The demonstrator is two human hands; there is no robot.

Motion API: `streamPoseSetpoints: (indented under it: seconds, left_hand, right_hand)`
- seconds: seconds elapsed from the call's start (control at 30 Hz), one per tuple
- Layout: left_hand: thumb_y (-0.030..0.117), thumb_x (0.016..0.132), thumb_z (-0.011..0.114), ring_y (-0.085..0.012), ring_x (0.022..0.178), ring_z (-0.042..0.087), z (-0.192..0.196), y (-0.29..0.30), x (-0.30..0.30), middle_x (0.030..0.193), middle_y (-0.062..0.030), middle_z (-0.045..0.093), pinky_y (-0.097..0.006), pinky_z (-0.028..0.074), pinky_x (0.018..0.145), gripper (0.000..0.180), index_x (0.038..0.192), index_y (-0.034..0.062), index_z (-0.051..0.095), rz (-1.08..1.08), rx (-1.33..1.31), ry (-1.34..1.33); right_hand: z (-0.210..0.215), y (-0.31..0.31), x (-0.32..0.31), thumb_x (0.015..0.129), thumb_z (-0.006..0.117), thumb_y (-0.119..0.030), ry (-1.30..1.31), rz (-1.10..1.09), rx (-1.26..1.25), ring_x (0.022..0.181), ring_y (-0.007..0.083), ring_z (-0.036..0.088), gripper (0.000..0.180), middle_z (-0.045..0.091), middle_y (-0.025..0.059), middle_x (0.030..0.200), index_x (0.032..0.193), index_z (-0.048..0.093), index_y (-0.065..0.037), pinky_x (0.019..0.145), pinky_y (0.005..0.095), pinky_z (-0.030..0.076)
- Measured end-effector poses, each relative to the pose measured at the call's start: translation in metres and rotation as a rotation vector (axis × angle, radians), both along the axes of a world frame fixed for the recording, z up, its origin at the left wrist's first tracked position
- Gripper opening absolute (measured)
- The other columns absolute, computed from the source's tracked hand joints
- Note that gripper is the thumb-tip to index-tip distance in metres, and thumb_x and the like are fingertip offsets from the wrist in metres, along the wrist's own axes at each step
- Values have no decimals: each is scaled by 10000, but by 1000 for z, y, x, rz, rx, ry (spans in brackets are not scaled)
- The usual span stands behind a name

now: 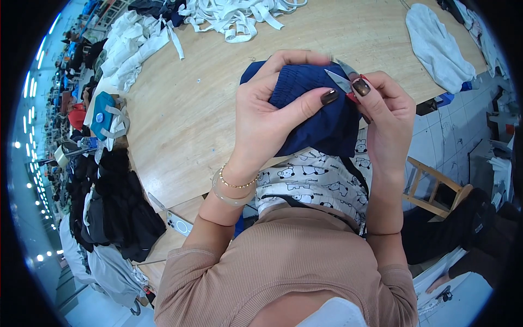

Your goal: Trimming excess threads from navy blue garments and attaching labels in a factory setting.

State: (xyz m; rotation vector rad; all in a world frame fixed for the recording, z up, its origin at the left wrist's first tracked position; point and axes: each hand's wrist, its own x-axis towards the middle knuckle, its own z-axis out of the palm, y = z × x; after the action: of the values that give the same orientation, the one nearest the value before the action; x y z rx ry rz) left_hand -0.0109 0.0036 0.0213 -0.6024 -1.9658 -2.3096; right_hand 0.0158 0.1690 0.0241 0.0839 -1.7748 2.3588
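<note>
My left hand [272, 106] grips a navy blue garment [332, 131] by its gathered elastic edge, thumb in front and fingers behind. The cloth hangs from the hand over my lap and the table's near edge. On the other side my right hand [384, 106] is closed around small thread snips [340, 82] with red handles. Their pointed blades are spread apart and reach left over the top of the elastic edge, close to my left thumb and fingertips. Whether a thread lies between the blades is too small to tell.
The wooden table [180, 120] carries a heap of white strips [234, 16], white cloth pieces [136, 43] and a light grey piece [436, 49]. Black garments [117, 201] pile up at the left, near a phone [178, 222]. A wooden stool [433, 188] stands at the right.
</note>
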Motion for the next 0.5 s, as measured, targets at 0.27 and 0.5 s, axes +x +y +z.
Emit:
streamPoseSetpoints:
  seconds: [0.27, 0.5]
  left_hand:
    - [16, 738, 707, -124, 764, 579, -2, -2, 1, 840, -55, 632, -229, 444, 672, 127, 858, -24, 691, 3, -11, -3]
    - [-4, 740, 706, -102, 680, 545, 1, 4, 2, 739, -25, 599, -218, 415, 608, 115, 849, -29, 683, 41, -11, 27]
  right_hand:
    - [2, 0, -1, 844, 646, -87, -38, 31, -25, 663, 33, 554, 115, 632, 27, 756, 879, 648, 23, 613, 133, 419]
    - [-7, 3, -6, 870, 613, -146, -156, 214, -502, 546, 15, 361, 163, 589, 10, 741, 878, 643, 15, 499, 173, 244]
